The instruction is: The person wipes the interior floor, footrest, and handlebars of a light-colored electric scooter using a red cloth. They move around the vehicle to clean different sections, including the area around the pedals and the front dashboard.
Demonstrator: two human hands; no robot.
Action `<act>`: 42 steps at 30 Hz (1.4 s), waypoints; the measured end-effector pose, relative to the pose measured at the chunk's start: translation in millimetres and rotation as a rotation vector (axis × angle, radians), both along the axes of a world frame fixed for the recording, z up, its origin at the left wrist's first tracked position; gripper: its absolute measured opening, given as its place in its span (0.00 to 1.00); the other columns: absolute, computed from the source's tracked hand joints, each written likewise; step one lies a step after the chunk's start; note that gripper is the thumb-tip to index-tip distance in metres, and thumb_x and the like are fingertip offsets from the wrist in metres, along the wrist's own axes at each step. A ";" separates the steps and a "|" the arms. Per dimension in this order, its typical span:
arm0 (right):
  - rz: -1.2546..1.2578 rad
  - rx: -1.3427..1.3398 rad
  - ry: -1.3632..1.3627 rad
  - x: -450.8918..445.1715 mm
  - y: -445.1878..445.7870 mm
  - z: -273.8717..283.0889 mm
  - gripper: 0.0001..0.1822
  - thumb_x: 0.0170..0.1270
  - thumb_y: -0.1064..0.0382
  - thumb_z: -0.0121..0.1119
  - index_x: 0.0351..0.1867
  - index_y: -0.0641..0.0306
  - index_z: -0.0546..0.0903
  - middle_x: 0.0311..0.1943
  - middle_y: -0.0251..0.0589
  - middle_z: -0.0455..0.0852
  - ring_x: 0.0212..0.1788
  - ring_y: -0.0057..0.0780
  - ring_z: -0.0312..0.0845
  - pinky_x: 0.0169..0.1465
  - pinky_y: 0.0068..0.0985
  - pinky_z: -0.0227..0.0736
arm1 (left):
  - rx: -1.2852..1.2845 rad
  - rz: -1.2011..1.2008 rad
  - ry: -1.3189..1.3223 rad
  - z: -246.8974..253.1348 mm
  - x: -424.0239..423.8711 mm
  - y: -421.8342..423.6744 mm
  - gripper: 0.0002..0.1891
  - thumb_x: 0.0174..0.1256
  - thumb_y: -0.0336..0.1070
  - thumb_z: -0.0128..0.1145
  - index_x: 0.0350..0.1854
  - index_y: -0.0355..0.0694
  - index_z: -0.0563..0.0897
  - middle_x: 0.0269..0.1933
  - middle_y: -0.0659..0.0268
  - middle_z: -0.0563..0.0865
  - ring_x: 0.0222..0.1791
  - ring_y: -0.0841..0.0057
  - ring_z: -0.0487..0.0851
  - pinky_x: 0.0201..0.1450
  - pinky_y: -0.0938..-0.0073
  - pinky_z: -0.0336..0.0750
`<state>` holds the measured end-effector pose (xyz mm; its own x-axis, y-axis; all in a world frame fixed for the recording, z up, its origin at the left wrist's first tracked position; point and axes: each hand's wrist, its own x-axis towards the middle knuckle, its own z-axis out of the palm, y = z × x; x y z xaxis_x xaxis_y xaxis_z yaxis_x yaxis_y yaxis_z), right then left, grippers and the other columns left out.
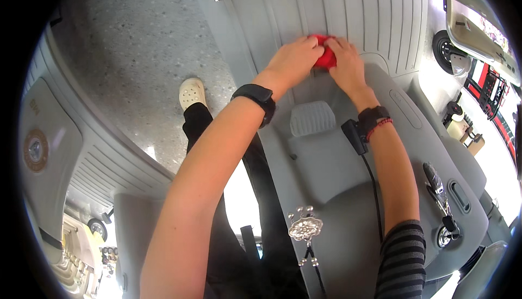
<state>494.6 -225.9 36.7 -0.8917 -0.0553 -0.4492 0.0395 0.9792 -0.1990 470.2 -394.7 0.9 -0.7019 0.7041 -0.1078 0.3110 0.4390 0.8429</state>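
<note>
A red cloth (326, 57) lies bunched under the fingers of both hands on the grey ribbed floor (285, 5) of a small vehicle. From the left, my left hand (294, 59) grips it with curled fingers. My right hand (347, 60) clasps its right side, opposite the left. Much of the cloth is hidden beneath the fingers. Nearer to me than the hands is a grey ribbed pedal (313, 118). Dark straps circle both wrists, and beside the right one is a black box (354, 136) with a black cable.
A key with a keychain (437, 195) sits in a lock on the grey side panel (401, 95). A metal pendant (306, 229) hangs below me on a cord. My clog (192, 94) stands on the speckled ground (134, 26). An open vehicle door (53, 132) is at left.
</note>
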 end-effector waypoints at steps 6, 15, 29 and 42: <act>0.010 -0.016 -0.482 23.2 19.6 18.2 0.21 0.47 0.72 0.54 0.46 0.54 0.79 0.46 0.41 0.80 0.49 0.46 0.76 0.50 0.39 0.73 | -0.058 -0.320 -0.432 -3.4 24.8 23.1 0.10 0.50 0.26 0.56 0.36 0.36 0.80 0.37 0.54 0.82 0.42 0.54 0.79 0.43 0.58 0.74; 0.010 0.342 -0.123 -84.8 47.9 71.1 0.19 0.51 0.68 0.51 0.46 0.53 0.80 0.43 0.42 0.82 0.47 0.47 0.78 0.50 0.37 0.73 | 0.280 0.084 -0.002 14.2 -65.5 74.9 0.08 0.52 0.30 0.55 0.36 0.37 0.76 0.34 0.53 0.82 0.39 0.53 0.80 0.40 0.56 0.73; -0.439 0.078 -0.045 -30.8 125.4 -9.4 0.29 0.44 0.64 0.62 0.54 0.51 0.78 0.41 0.49 0.84 0.47 0.47 0.79 0.51 0.34 0.72 | -0.048 -0.127 0.038 -4.8 -70.5 135.2 0.10 0.58 0.31 0.50 0.39 0.40 0.82 0.42 0.52 0.83 0.46 0.57 0.81 0.46 0.64 0.77; 0.131 0.236 -0.313 4.9 57.8 24.0 0.21 0.47 0.69 0.55 0.48 0.58 0.78 0.46 0.42 0.81 0.50 0.42 0.76 0.49 0.38 0.74 | -0.143 -0.437 0.109 -4.2 -6.6 77.2 0.06 0.51 0.26 0.56 0.30 0.41 0.83 0.35 0.64 0.85 0.38 0.64 0.84 0.39 0.66 0.78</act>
<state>499.5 -168.1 60.7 -0.7024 -0.0219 -0.7115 -0.0654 0.9973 0.0338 463.6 -317.5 -3.3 -0.3560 0.9194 -0.1674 0.5756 0.3569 0.7358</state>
